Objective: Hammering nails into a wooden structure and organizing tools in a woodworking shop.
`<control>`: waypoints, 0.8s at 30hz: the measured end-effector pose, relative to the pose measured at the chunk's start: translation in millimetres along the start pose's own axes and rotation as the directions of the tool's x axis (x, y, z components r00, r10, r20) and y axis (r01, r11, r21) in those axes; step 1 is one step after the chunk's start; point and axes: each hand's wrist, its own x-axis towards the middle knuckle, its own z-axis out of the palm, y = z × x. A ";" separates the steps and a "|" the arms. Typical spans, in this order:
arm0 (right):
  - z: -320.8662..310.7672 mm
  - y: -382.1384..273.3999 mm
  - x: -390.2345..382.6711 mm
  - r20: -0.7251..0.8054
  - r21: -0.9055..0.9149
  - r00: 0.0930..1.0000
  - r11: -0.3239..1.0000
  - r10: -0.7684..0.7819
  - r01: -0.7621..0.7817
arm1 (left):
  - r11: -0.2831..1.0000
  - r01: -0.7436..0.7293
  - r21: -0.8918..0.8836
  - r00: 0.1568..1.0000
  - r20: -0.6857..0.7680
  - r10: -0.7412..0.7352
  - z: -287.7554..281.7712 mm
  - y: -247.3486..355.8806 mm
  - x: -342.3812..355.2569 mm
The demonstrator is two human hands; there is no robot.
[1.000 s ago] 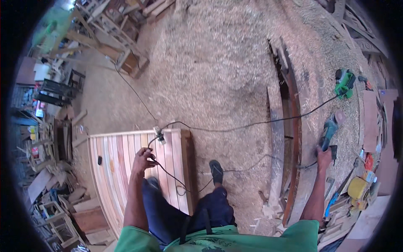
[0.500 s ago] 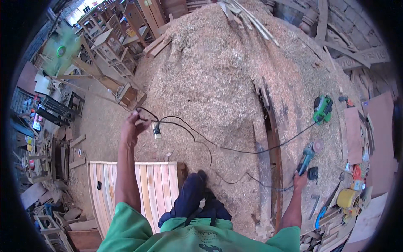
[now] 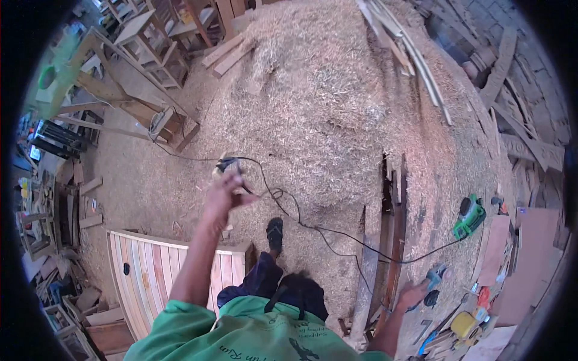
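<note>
My left hand (image 3: 226, 189) is raised over the sawdust floor and grips a black power cable (image 3: 313, 227) near its plug and socket block (image 3: 224, 165). The cable loops across the sawdust to the lower right. There my right hand (image 3: 412, 295) holds a teal hand power tool (image 3: 435, 278) on a workbench. A slatted wooden panel (image 3: 150, 274) lies below my left arm. My foot in a black sandal (image 3: 275, 231) stands beside the panel.
A large heap of wood shavings (image 3: 349, 108) fills the middle and top. Dark planks (image 3: 391, 240) stand on edge at right, by a green power tool (image 3: 469, 216). Wooden frames and chairs (image 3: 150, 36) stand upper left. Yellow container (image 3: 463, 325) lower right.
My left hand has lifted the cable and plug up and away from the slatted panel, out over the sawdust. The view has tilted toward the shavings heap. My right hand stays on the teal tool.
</note>
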 end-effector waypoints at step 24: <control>82.0 -470.6 -207.8 0.782 0.297 -0.425 0.872 -0.456 -0.390 | 0.824 -0.017 0.566 0.943 0.284 -0.176 -10.2 -205.2 -103.6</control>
